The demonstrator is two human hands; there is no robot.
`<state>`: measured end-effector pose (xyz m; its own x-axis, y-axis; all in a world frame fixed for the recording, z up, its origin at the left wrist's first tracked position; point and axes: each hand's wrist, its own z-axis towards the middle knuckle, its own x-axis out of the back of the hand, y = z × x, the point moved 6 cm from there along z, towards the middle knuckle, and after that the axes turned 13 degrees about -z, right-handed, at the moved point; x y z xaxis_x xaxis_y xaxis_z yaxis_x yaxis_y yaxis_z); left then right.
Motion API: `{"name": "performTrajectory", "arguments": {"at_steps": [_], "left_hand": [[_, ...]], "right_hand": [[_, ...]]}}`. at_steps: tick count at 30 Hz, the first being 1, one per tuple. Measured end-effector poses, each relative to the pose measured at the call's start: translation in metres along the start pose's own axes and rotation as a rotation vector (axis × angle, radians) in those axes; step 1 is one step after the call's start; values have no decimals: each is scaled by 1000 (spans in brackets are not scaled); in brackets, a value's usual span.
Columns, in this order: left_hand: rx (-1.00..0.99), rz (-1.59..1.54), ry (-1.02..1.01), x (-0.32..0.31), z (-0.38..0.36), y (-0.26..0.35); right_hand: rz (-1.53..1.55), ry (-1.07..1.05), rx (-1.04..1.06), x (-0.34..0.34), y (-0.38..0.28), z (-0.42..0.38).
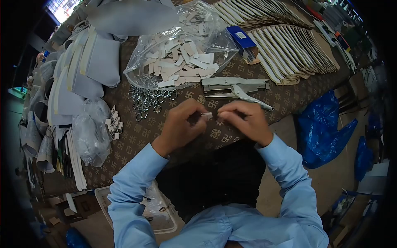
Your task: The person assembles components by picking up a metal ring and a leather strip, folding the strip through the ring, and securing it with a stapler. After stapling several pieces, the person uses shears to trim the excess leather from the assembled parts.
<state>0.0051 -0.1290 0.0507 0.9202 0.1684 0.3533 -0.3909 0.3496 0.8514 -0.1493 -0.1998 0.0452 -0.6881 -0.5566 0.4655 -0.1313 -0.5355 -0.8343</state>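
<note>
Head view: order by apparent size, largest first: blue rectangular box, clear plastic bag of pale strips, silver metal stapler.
1. Clear plastic bag of pale strips
2. Silver metal stapler
3. Blue rectangular box

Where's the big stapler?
In the head view, the silver stapler lies on the patterned tablecloth, a little right of centre, just beyond the right hand and below the blue box.

A gridded window (pixel 63 9), upper left of the frame, appears overexposed with bright light. The table (pixel 124 144), spanning the centre, bears a dark brown cover patterned with pale geometric motifs; its near edge rises toward the right. The floor (pixel 324 182), right of centre, is dull beige and dimly lit. Lower right: a blue-edged rack (pixel 362 194), partly shadowed. Left margin: greenish light (pixel 17 92).
</note>
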Motion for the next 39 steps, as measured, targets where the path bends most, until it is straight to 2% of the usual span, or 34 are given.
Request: {"name": "performTrajectory", "arguments": {"at_steps": [1, 2, 3, 5, 6, 8, 10, 18, 22, 24, 28, 34, 36, 39], "left_hand": [[-150, 112, 76, 7, 2, 1], [-145, 95, 95, 14, 5, -7], [-167, 159, 128, 21, 7, -14], [-187, 247, 171, 25, 10, -25], [-174, 231, 198, 23, 7, -26], [-250, 243, 135, 13, 5, -23], [-224, 229, 153, 11, 2, -24], [-260, 307, 99, 5, 4, -25], [-247, 298, 106, 4, 6, -23], [-240, 300, 115, 5, 6, -23], [-237, 310, 112, 5, 6, -22], [-220, 313, 134, 7, 5, -25], [-218, 310, 152, 7, 1, -25], [-226, 291, 138, 10, 2, -19]], "right_hand": [[-340, 123, 174, 23, -6, 4], [-632, 221, 283, 42, -7, 6], [-646, 187, 287, 47, 4, 7], [-1019, 107, 159, 48, 38, 9], [-1033, 4, 113, 49, 44, 9], [-1080, -58, 164, 46, 35, 11], [-1103, -110, 193, 42, 33, 9], [-1147, -83, 289, 40, 29, 16], [-1128, -123, 255, 41, 32, 19], [-1158, -46, 381, 40, 26, 18], [-1137, -17, 405, 41, 27, 19], [-1166, -58, 462, 44, 28, 24], [-1195, -133, 455, 43, 31, 23], [-1157, -17, 552, 44, 26, 20]]}}
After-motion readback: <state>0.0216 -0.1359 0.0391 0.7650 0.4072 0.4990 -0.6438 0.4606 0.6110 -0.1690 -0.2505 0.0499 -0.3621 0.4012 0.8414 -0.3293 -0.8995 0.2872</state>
